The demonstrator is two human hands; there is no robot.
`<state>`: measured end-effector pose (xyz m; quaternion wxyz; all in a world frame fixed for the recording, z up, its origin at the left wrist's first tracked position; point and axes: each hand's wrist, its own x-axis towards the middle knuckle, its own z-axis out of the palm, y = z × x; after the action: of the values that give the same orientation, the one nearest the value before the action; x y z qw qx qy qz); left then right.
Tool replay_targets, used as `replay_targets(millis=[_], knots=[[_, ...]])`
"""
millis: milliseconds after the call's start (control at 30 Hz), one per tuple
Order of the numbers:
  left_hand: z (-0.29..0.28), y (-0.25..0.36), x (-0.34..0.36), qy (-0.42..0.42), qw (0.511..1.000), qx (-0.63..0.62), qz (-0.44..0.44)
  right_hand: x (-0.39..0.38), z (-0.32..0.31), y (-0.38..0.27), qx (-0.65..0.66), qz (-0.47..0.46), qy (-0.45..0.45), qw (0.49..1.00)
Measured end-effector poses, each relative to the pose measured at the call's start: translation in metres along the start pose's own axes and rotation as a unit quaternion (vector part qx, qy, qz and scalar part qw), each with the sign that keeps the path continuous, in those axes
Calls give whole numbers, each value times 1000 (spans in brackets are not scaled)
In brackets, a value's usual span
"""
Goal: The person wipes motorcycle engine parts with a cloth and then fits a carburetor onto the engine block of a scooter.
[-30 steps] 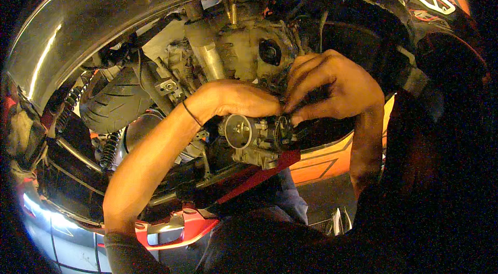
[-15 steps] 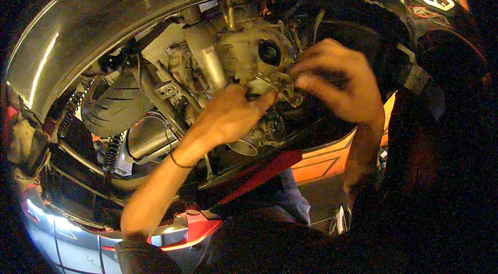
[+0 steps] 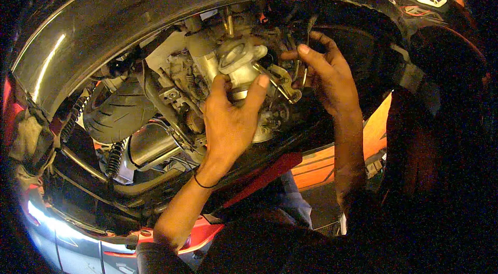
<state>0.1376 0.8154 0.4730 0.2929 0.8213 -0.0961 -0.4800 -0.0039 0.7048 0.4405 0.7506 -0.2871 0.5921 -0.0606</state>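
Observation:
My left hand (image 3: pixel 232 121) grips a silver metal housing (image 3: pixel 244 66) with an oval flange on top, held over the engine. A metal bracket (image 3: pixel 290 92) with a rod is at the housing's right side. My right hand (image 3: pixel 327 74) is just right of it, thumb and fingers closed around something thin and dark among cables and hoses (image 3: pixel 310 21); exactly what is unclear. Behind the housing runs a thick metal tube (image 3: pixel 206 61). A round metal part (image 3: pixel 271 128) below is partly hidden by my left hand.
A vehicle's black curved bodywork (image 3: pixel 155 2) arches over the opening. At left are a rear tyre (image 3: pixel 114 113), coil springs (image 3: pixel 115 157) and a silver cylindrical part (image 3: pixel 150 144). Red bodywork (image 3: pixel 197 232) is low in view; orange panels (image 3: pixel 373 123) show at right.
The silver housing has risen into view in my left hand, which turned upright. My right hand moved up among the cables. The throttle body seen earlier is now mostly hidden.

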Motion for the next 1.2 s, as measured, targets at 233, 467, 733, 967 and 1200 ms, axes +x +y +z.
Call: replay_targets(millis=[233,467,733,967,1200], knots=[[-2,0,4,-59,993,39,-90,-43,3,-16,-221,-141,152,953],[-11,6,11,-111,984,64,-125,-52,16,-22,-383,-294,-133,865],[-9,7,12,-182,946,-140,-231,-54,13,-19,-211,-222,-93,947],[20,17,-18,31,972,-164,-166,-62,18,-20,-358,-411,44,837],[33,33,-47,21,928,-304,-216,-83,6,-11,-248,-376,171,876]])
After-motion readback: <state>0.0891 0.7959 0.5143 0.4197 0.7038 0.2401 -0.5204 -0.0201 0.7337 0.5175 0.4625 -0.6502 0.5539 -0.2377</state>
